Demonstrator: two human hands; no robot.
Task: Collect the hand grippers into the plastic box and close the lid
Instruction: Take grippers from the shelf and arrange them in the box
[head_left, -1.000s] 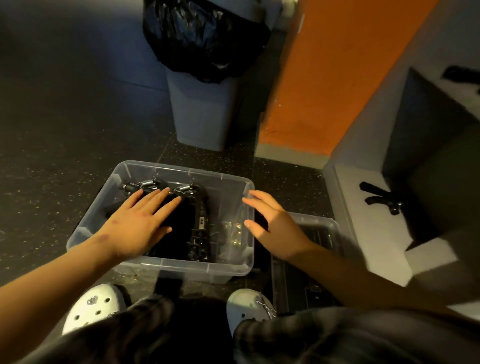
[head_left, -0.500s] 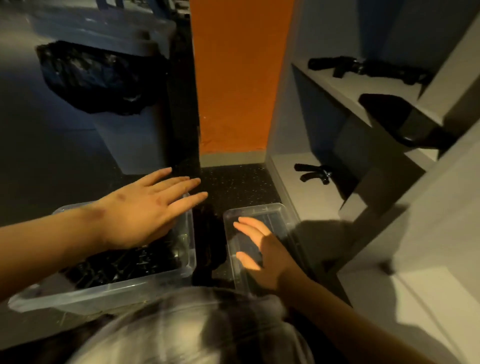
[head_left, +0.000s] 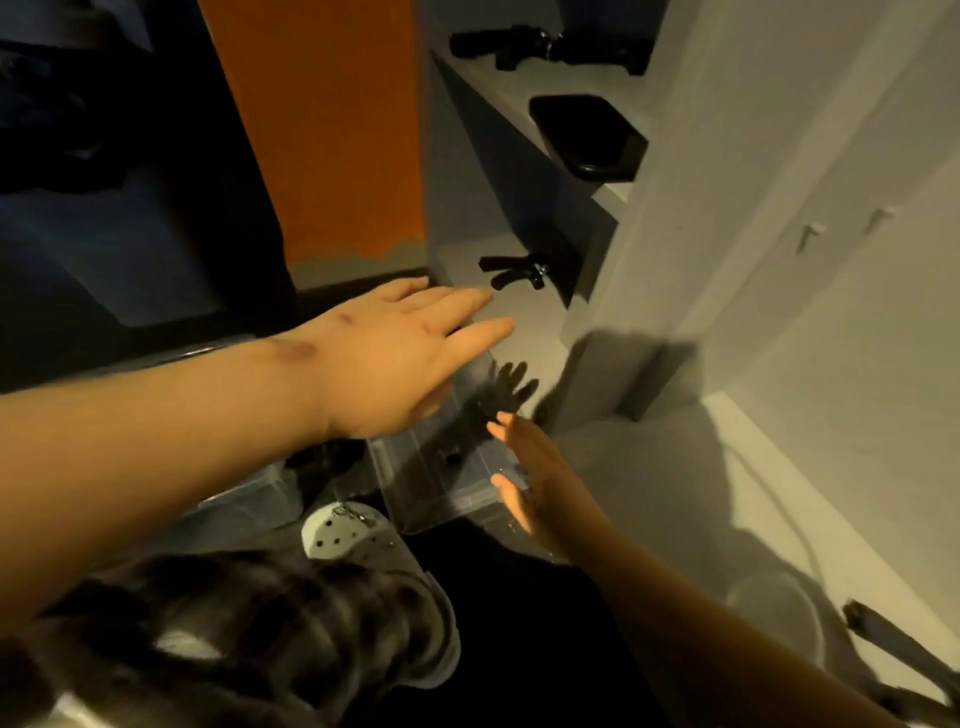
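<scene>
A black hand gripper (head_left: 514, 269) lies on the lowest white shelf, just beyond my fingertips. My left hand (head_left: 400, 353) stretches toward it with straight fingers, holding nothing, a short way from it. My right hand (head_left: 535, 467) hangs open beside the clear lid (head_left: 441, 467) on the floor. The clear plastic box (head_left: 244, 493) sits at lower left, mostly hidden under my left forearm. More black hand grippers (head_left: 545, 47) lie on the upper shelf.
A black tray (head_left: 587, 135) rests on the middle shelf. An orange wall panel (head_left: 322, 130) stands behind. My white clog (head_left: 353, 535) is between box and lid. A grey bin (head_left: 104, 218) stands at left in shadow.
My head turned right toward the shelves. My left hand left the box and reached right and forward toward the gripper on the low shelf. The right hand stayed by the lid.
</scene>
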